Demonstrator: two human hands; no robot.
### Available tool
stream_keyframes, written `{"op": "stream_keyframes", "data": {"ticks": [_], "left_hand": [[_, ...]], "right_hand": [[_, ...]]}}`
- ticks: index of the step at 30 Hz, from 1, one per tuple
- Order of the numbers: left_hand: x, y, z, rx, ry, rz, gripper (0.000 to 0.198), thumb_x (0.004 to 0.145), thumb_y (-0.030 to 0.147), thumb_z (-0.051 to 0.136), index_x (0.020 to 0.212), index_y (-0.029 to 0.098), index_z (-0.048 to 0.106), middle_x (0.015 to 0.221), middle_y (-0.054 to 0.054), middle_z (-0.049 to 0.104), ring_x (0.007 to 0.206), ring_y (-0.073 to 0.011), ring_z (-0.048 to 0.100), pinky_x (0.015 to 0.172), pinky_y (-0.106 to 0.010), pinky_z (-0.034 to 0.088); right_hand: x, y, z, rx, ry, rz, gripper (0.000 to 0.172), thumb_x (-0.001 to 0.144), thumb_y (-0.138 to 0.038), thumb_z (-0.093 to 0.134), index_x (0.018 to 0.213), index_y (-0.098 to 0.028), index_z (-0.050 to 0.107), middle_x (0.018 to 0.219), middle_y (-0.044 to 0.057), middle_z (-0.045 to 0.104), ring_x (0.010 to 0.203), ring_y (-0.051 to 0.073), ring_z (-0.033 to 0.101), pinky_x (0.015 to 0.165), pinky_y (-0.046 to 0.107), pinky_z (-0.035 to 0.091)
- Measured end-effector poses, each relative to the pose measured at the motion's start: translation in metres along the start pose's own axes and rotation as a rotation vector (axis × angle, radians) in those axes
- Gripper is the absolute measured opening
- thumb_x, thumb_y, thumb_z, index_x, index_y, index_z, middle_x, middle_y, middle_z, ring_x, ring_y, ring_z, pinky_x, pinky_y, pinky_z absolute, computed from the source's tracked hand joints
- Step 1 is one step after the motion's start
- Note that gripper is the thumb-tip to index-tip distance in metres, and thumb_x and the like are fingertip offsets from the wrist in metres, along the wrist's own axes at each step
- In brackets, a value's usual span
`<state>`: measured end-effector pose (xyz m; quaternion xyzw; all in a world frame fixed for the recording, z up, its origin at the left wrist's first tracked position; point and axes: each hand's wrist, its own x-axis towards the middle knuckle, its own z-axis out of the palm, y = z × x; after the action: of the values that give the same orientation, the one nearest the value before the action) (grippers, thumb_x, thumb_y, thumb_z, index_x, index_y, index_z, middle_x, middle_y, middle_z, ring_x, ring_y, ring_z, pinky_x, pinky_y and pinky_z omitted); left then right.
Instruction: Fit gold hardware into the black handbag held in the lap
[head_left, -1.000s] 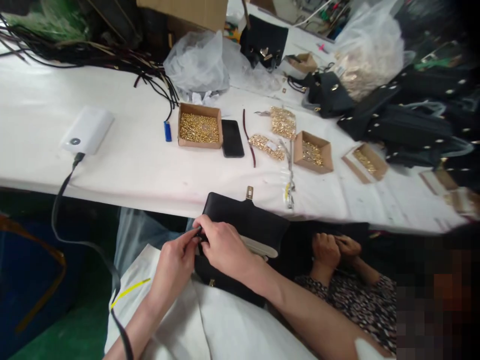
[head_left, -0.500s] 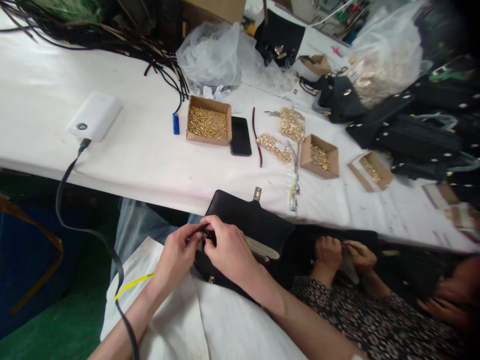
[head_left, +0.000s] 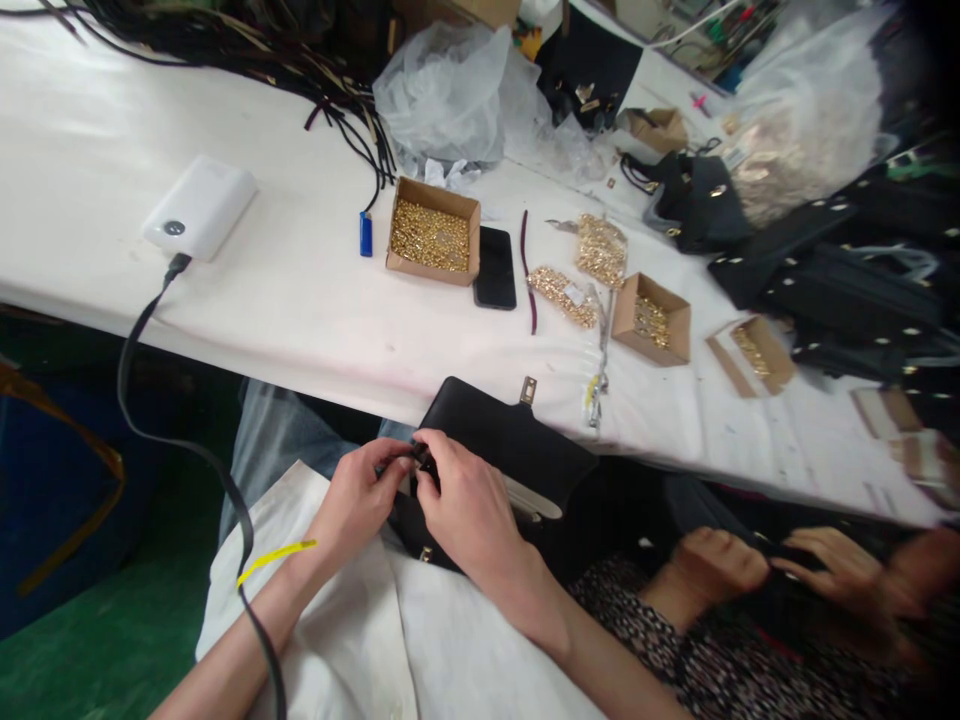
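Observation:
A black handbag (head_left: 504, 430) lies on my lap against the table edge, its flap raised and a metal clasp plate (head_left: 529, 391) on the flap's tip. At the bag's left side, my left hand (head_left: 366, 492) pinches a small dark part with thumb and fingertips. My right hand (head_left: 471, 508) is closed on the same spot, its thumb and index finger almost meeting the left fingertips. The fingers largely cover this part, so I cannot tell whether it is a strap end or the bag's own edge. A pale strip shows along the bag's opening beside my right hand.
On the white table (head_left: 322, 310) are boxes of gold-coloured hardware (head_left: 433, 235), a phone (head_left: 495, 268), a blue lighter (head_left: 365, 234) and a cabled white power bank (head_left: 200, 207). Black bags (head_left: 840, 275) are piled at right. A co-worker's hands (head_left: 716, 565) are nearby, lower right.
The whole view has shifted slightly, so the table things sit further right. My fingers keep their pinch at the bag's side with small movements. The co-worker's hands have moved right and lower.

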<state>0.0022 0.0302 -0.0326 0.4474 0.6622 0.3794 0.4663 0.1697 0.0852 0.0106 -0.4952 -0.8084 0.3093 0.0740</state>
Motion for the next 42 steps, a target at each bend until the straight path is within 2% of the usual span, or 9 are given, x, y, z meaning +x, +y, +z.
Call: {"op": "stream_keyframes", "data": {"ticks": [6, 12, 19, 26, 33, 36, 42], "left_hand": [[0.002, 0.001, -0.002, 0.002, -0.009, -0.019, 0.028, 0.103, 0.026, 0.064, 0.123, 0.027, 0.083, 0.103, 0.002, 0.084, 0.094, -0.0194, 0.074, 0.082, -0.033, 0.052], [0.001, 0.0, -0.004, -0.05, -0.029, -0.036, 0.026, 0.101, 0.028, 0.066, 0.119, 0.026, 0.085, 0.098, 0.001, 0.084, 0.091, -0.0206, 0.075, 0.082, -0.033, 0.054], [-0.006, 0.001, -0.001, -0.044, 0.031, -0.009, 0.02, 0.101, 0.029, 0.067, 0.108, 0.026, 0.086, 0.091, 0.001, 0.081, 0.085, -0.0193, 0.073, 0.075, -0.031, 0.052], [-0.009, 0.004, 0.0, -0.072, 0.019, -0.016, 0.023, 0.099, 0.025, 0.067, 0.112, 0.024, 0.086, 0.094, -0.001, 0.083, 0.087, -0.0214, 0.076, 0.079, -0.033, 0.057], [-0.008, 0.008, 0.005, -0.044, 0.058, 0.004, 0.019, 0.098, 0.025, 0.065, 0.1, 0.025, 0.085, 0.092, -0.001, 0.083, 0.087, -0.0224, 0.076, 0.077, -0.034, 0.055], [-0.009, 0.007, 0.007, -0.032, 0.065, 0.009, 0.019, 0.098, 0.026, 0.066, 0.101, 0.026, 0.085, 0.093, 0.0, 0.083, 0.087, -0.0217, 0.076, 0.078, -0.035, 0.054], [-0.009, 0.008, 0.008, -0.043, 0.062, -0.007, 0.017, 0.096, 0.026, 0.066, 0.092, 0.023, 0.082, 0.088, 0.0, 0.081, 0.084, -0.0212, 0.074, 0.078, -0.034, 0.053]], "right_hand": [[0.006, 0.013, 0.0, 0.127, 0.016, -0.025, 0.047, 0.091, -0.011, 0.071, 0.133, -0.029, 0.068, 0.118, 0.001, 0.081, 0.111, 0.025, 0.078, 0.1, 0.04, 0.059], [0.006, 0.017, 0.005, 0.175, 0.041, -0.071, 0.048, 0.089, -0.009, 0.069, 0.131, -0.032, 0.072, 0.122, -0.002, 0.082, 0.113, 0.022, 0.079, 0.103, 0.039, 0.061], [0.004, 0.021, 0.004, 0.253, 0.06, -0.178, 0.045, 0.089, -0.007, 0.067, 0.128, -0.029, 0.074, 0.126, -0.002, 0.082, 0.116, 0.02, 0.078, 0.107, 0.036, 0.061], [0.006, 0.016, -0.009, 0.225, 0.005, -0.232, 0.039, 0.094, -0.012, 0.065, 0.128, -0.026, 0.076, 0.128, 0.003, 0.082, 0.117, 0.023, 0.079, 0.107, 0.037, 0.061], [0.015, 0.019, -0.011, 0.257, -0.046, -0.171, 0.034, 0.092, -0.013, 0.068, 0.121, -0.026, 0.08, 0.118, 0.002, 0.085, 0.108, 0.022, 0.081, 0.102, 0.035, 0.064], [0.018, 0.022, -0.012, 0.3, -0.077, -0.155, 0.034, 0.093, -0.014, 0.068, 0.122, -0.026, 0.08, 0.115, 0.002, 0.084, 0.104, 0.021, 0.081, 0.1, 0.034, 0.064], [0.023, 0.025, -0.016, 0.366, -0.146, -0.161, 0.028, 0.092, -0.013, 0.067, 0.114, -0.025, 0.08, 0.107, 0.0, 0.084, 0.096, 0.017, 0.08, 0.093, 0.03, 0.064]]}}
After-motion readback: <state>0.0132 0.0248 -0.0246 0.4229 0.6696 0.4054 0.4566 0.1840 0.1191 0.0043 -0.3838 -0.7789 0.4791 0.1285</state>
